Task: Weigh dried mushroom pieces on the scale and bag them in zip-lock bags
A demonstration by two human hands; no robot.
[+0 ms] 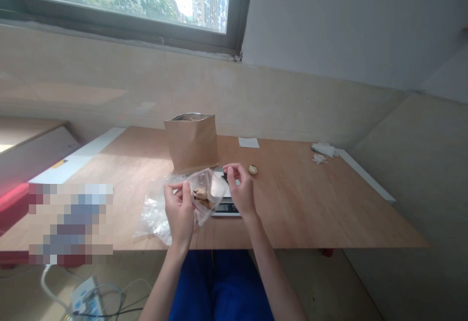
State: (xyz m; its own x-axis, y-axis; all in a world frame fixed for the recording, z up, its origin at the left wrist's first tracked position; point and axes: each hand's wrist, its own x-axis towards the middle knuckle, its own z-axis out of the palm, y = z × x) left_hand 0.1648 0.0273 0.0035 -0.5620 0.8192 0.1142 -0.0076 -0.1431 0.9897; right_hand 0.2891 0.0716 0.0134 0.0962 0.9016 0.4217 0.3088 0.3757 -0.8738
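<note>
My left hand (180, 209) is closed in a pinch on the edge of a clear zip bag (215, 184). Inside the bag lie several light-brown pieces (201, 193) whose kind I cannot make out. My right hand (240, 187) is at the bag's right side, thumb and fingertips pressed together; a small dark shape shows by them, and what they hold is unclear. Under the bag and hands is a digital kitchen scale (227, 208), its display facing me and its plate mostly hidden. Beyond my right hand sits a small round pale item with a dark rim (252, 169).
An open brown paper bag (193, 143) stands upright behind the scale. Crumpled clear plastic bags (155, 211) lie at left. A white paper (248, 142) and crumpled tissues (323, 150) lie towards the wall. A power strip (87, 299) with cables is on the floor.
</note>
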